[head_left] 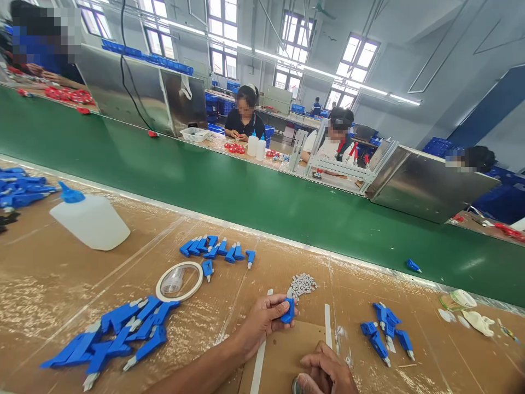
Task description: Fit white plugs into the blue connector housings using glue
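My left hand (pixel 268 317) pinches a small blue plastic part (pixel 289 312) with a light grey tip, upright between thumb and fingers. Just beyond it lies a pile of small grey pieces (pixel 302 285). At the bottom edge my right hand (pixel 328 368) has its fingers curled in, with a pale covering on the thumb. Beside that thumb shows the edge of a small round shiny thing (pixel 296 385), mostly cut off and hidden. Both hands are over a cardboard sheet (pixel 283 355) with white strips along its sides.
Blue parts with grey ends lie in a large heap (pixel 118 334), a row (pixel 217 247) and a right-hand group (pixel 385 328). A white ring (pixel 179 297) surrounds a clear cup. A squeeze bottle (pixel 92 221) stands left. Beyond runs a green conveyor belt (pixel 246 189), with people seated across it.
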